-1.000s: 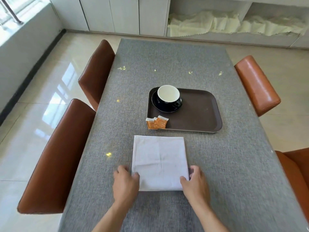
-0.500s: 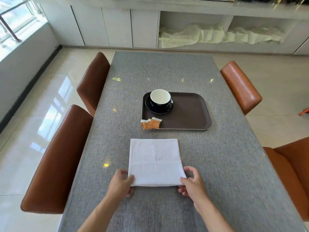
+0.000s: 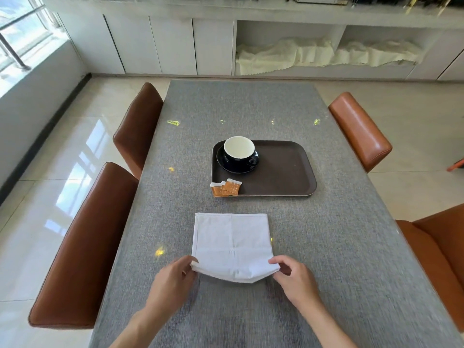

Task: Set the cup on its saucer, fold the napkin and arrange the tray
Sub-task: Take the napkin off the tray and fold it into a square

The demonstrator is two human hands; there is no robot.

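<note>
A white square napkin (image 3: 232,241) lies on the grey table in front of me. My left hand (image 3: 173,280) pinches its near left corner and my right hand (image 3: 295,277) pinches its near right corner; the near edge is lifted off the cloth and sags in the middle. Beyond it sits a dark brown tray (image 3: 283,172). A black cup with a white inside (image 3: 239,151) stands on a black saucer (image 3: 232,168) in the tray's far left corner. Two or three orange sachets (image 3: 226,188) rest at the tray's near left corner, partly over its rim.
The grey tablecloth (image 3: 251,104) covers a long table. Brown leather chairs stand on the left (image 3: 82,247) (image 3: 138,126) and orange ones on the right (image 3: 359,129) (image 3: 442,254). White cabinets with cloths on open shelves line the far wall.
My hands went from lying flat on the napkin's near corners to pinching them, and the near edge has come up off the table. The view has tilted upward.
</note>
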